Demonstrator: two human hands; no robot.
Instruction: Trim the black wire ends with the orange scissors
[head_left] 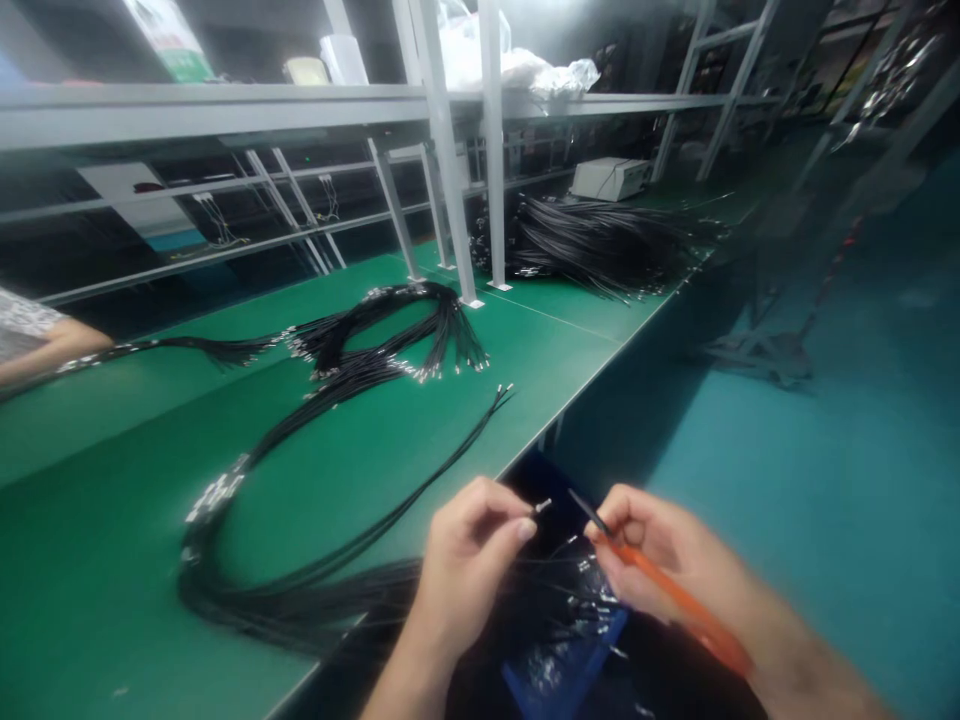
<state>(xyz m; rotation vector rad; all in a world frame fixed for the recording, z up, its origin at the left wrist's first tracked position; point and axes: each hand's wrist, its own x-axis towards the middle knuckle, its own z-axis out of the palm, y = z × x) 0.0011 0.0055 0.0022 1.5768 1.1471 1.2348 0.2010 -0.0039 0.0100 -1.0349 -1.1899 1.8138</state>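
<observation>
Between the thumb and index finger of my left hand (476, 555) is the end of a black cable, its small metal connector (543, 506) sticking out to the right. Closed around an orange-handled tool (675, 590) is my right hand (652, 540). The tool's narrow dark tip (585, 506) points up and left, a short gap from the connector; I cannot tell its exact kind. A bundle of black cables (300, 605) curves over the green table and runs behind my left wrist. More metal cable ends (596, 600) hang past the table edge below my hands.
Another looped cable bundle (390, 310) lies farther back on the green table (360, 460). A large cable pile (600, 240) sits beyond the shelf posts (450, 170), near a pale box (611, 180). Another person's forearm (67, 345) rests at the left. Under my hands is something blue (562, 665).
</observation>
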